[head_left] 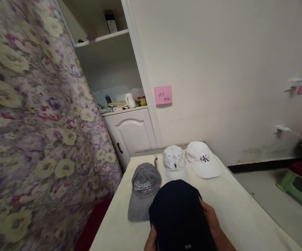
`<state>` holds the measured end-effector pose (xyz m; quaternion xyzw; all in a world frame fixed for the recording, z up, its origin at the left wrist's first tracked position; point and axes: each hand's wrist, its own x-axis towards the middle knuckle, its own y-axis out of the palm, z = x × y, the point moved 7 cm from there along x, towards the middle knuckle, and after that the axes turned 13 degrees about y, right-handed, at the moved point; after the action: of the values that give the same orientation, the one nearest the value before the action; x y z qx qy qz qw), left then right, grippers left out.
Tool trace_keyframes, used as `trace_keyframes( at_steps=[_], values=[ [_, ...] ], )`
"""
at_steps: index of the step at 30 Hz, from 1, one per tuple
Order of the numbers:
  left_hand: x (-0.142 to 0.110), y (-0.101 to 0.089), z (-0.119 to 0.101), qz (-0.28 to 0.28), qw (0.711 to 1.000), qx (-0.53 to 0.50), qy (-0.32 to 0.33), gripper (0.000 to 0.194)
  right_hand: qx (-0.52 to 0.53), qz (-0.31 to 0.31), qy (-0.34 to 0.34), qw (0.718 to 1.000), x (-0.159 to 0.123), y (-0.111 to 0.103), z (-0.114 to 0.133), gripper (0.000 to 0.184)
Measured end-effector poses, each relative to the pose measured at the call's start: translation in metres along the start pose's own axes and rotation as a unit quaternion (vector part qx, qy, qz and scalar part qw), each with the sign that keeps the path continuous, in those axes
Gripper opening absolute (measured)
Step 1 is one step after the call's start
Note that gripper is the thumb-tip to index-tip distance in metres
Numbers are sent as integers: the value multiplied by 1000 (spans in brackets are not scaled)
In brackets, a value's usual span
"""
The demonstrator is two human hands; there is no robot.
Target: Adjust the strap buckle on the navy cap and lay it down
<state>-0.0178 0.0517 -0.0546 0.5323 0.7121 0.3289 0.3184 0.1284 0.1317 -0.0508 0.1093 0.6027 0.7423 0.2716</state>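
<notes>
A dark navy cap (178, 212) is held up between my two hands, over the near part of the table. My left hand (151, 240) grips its left edge near the bottom of the view, and my right hand (211, 219) is closed on its right side. Most of the fingers are hidden behind the cap. Just left of it lies a grey cap (142, 204) with "Always" lettering. Farther back rest a pale cap (174, 162) with a small dark emblem and a white cap (202, 162) marked CK.
The caps lie on a cream-covered table (234, 209) against the wall. A floral curtain (36, 122) hangs at the left, beside a white cabinet (132, 127) with a white jug (130, 100) on its ledge. A green stool (292, 184) stands at the right.
</notes>
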Motion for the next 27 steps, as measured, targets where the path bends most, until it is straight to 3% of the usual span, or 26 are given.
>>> trace_keyframes(
  at_steps=[5,9,14,21,27],
  values=[
    [4,5,5,6,999,-53,-8,25,1,-7,3,1000,0,2,1,34],
    [9,3,0,-11,1000,-9,24,24,1,-13,5,1000,0,3,3,32],
    [4,0,4,-45,999,-11,-28,26,4,-17,6,1000,-1,1,3,30],
    [4,5,3,-51,999,0,-19,25,7,-30,-2,1000,-2,-4,4,24],
    [9,-4,6,-50,997,22,-44,25,6,-38,-1,999,0,-2,3,29]
  ],
)
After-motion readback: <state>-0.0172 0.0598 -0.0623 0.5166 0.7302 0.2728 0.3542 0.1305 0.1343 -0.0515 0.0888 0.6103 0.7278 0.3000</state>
